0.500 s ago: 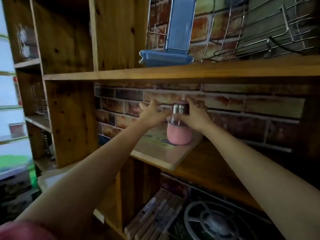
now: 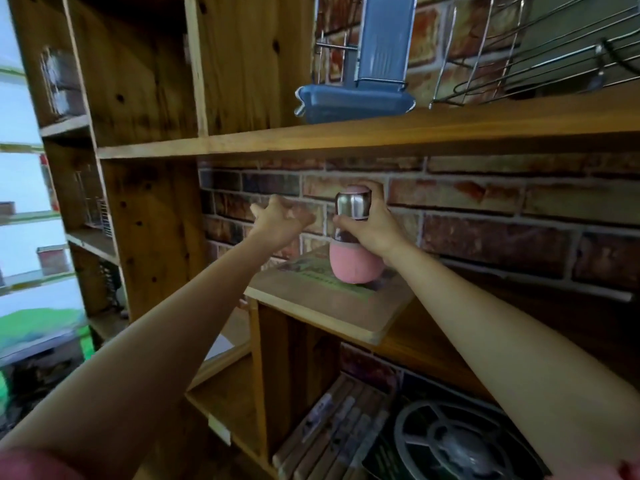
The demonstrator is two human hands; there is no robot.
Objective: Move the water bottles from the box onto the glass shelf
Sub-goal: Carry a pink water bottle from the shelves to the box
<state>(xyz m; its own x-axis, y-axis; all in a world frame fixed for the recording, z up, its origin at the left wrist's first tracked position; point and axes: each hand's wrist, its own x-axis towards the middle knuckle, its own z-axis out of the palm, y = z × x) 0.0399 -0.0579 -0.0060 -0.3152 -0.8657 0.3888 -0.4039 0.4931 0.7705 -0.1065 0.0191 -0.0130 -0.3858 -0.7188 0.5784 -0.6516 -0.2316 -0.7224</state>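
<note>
Pink bottle (image 2: 355, 261) with a steel cap stands upright on a wooden board (image 2: 322, 306) on the shelf (image 2: 433, 348); the right hand (image 2: 372, 226) grips its neck, the left hand (image 2: 280, 220) hovers just beside it, fingers spread, holding nothing

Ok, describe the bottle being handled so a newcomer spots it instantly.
Find the brick wall behind the wooden shelving. In front of it a pale board overhangs the shelf; the water bottle stands there, in the right hand. Only it has a pink base and steel cap.

Pink bottle (image 2: 355, 268) (silver cap), blue tray (image 2: 353, 102), red-brown brick wall (image 2: 485, 209)
</note>
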